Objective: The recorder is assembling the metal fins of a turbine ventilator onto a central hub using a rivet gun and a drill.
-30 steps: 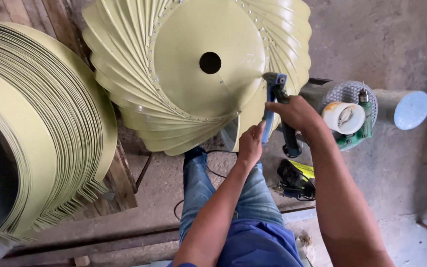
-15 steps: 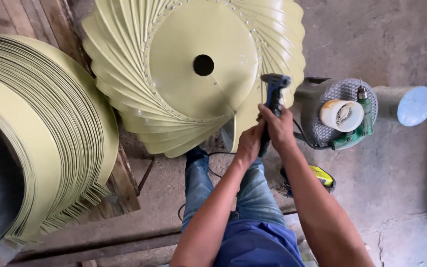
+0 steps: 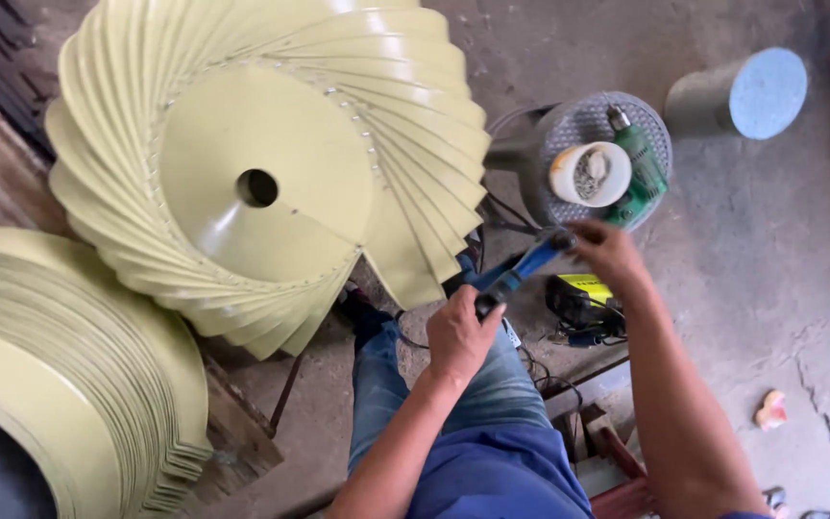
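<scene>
While I watch from the head camera, I note each part in turn.

Tool: a blue-handled hand tool (image 3: 516,274) lies slantwise in the middle of the frame, just below the open end of the fan of blades; I cannot tell its kind for sure.

Left hand: my left hand (image 3: 460,336), centre of the frame, is wrapped tight around the lower dark end of the tool.

Right hand: my right hand (image 3: 607,252), right of centre, has its fingers pinched on the upper end of the tool.

Fan of blades: a round pale green metal piece (image 3: 261,183) fills the upper left, with a flat disc, a dark centre hole, and overlapping blades fanned around its edge; a gap shows at its lower right, close to the tool.

Stack: a pile of pale green metal sheets (image 3: 69,365) sits at lower left on a wooden block (image 3: 232,437).

Basket: a round mesh basket (image 3: 578,125) at upper right holds a white cup (image 3: 590,174) of small metal bits and a green drill (image 3: 641,168).

Cylinder: a grey cylinder with a blue end (image 3: 766,93) lies at far upper right on the concrete floor (image 3: 770,288).

Yellow device: a yellow and black device (image 3: 583,300) sits on the floor below my right hand.

Legs: blue jeans (image 3: 492,384) run down the centre bottom.
</scene>
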